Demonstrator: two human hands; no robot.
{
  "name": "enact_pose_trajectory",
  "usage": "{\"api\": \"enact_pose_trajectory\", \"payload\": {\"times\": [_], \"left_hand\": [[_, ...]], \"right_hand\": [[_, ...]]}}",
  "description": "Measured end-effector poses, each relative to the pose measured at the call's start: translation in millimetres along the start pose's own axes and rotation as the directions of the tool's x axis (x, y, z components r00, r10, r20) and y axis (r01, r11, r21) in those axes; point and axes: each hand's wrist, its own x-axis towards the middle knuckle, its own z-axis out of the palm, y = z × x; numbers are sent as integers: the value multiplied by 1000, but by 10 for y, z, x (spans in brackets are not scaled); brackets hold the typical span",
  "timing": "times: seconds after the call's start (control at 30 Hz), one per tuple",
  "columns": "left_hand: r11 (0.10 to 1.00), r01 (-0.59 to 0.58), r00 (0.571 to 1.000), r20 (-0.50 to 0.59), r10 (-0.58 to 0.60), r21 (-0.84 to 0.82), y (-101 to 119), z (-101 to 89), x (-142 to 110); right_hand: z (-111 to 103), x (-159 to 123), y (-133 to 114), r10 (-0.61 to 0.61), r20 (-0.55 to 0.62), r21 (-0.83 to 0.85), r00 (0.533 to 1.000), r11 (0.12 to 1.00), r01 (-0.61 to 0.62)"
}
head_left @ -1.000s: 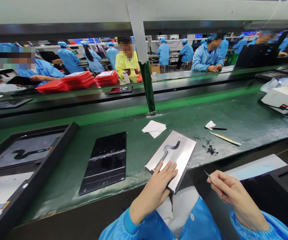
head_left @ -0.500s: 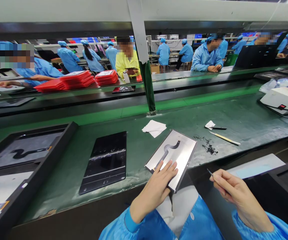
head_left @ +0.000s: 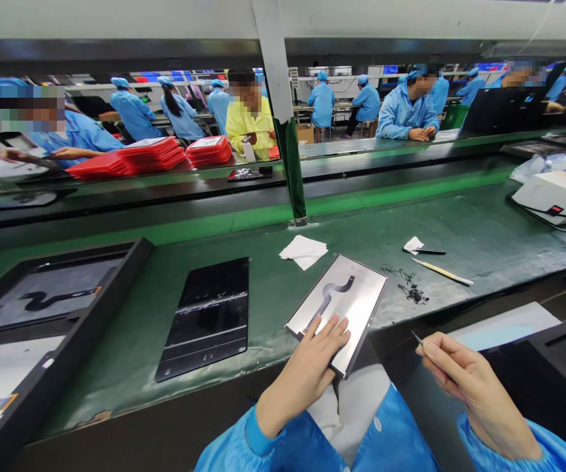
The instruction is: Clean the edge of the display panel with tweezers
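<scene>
An LCD screen panel [head_left: 356, 295] lies silver back up at the bench's front edge, its lower corner jutting past the edge. A dark, curved flex cable runs over its back. My left hand [head_left: 307, 367] rests on the panel's lower part with fingers stretched out. To the right, past the bench edge, my right hand [head_left: 464, 377] pinches a thin, dark, pointed tool [head_left: 416, 338], mostly hidden in the fingers; its exact kind I cannot make out. Black scraps [head_left: 413, 293] lie on the green bench beside the panel.
Left of the panel lies a black glass panel [head_left: 208, 314], then a black tray [head_left: 130, 288] with more screens. White wipes [head_left: 303, 252], a yellow-handled craft knife [head_left: 443, 271] and a black tool [head_left: 430, 252] lie behind. A green post [head_left: 295, 177] rises mid-bench; co-workers sit beyond.
My right hand has shifted very slightly right with the pointed tool. My left hand and the screen panel have stayed in place. Co-workers across the bench moved their hands.
</scene>
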Motion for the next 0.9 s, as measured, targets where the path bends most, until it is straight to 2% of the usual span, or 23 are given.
{"api": "enact_pose_trajectory", "payload": {"times": [0.6,0.77,0.9], "left_hand": [[999,3,1000,1,-3,32,14,10,10],[999,-4,1000,1,4,34,6,20,15],[999,-12,1000,-13,12,40,-2,31,11]], "right_hand": [[-99,29,8,7,37,-23,999,1000,-6],[-224,11,-84,-55,-77,9,996,998,55],[-321,21,-143,-119,-141,-63,983,992,111]]}}
